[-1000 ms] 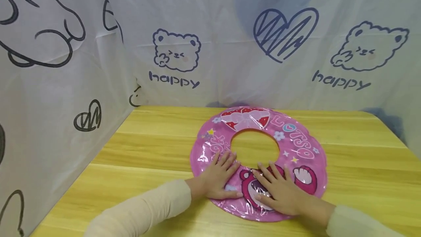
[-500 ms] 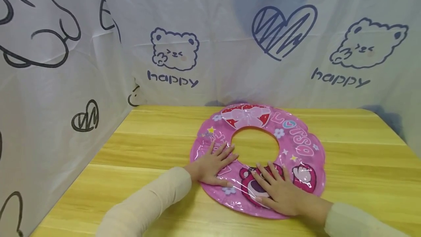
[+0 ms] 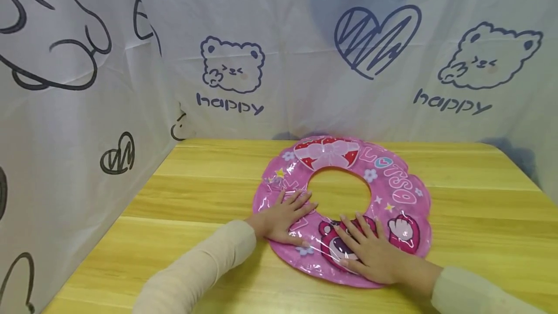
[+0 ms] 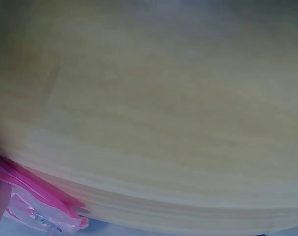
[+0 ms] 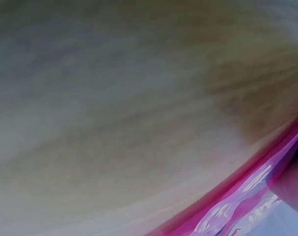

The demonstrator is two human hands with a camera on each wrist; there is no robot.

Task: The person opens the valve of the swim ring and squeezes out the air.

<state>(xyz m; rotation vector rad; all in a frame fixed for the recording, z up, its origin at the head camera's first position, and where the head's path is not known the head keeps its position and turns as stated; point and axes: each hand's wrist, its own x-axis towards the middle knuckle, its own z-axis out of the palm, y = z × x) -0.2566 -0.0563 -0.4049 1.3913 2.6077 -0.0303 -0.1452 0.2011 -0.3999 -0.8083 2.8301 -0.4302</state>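
A pink swim ring with a bear print, a bow and the letters LOTSO lies flat on the table, looking only partly filled with air. My left hand rests on its left front side, fingers spread and straight. On the front part, over the bear print, my right hand lies with straight fingers. In the left wrist view a pink edge of the swim ring shows at the lower left. The right wrist view catches the shiny ring edge at the lower right, beside a bit of the hand.
The wood-grain table stretches to both sides of the ring. White cloth with drawn bears and hearts hangs behind it, and more cloth hangs along the left side.
My left hand has moved slightly left and away from me on the ring, uncovering a printed flower. The ring's far side has smoothed a little; the right hand stays nearly in place.
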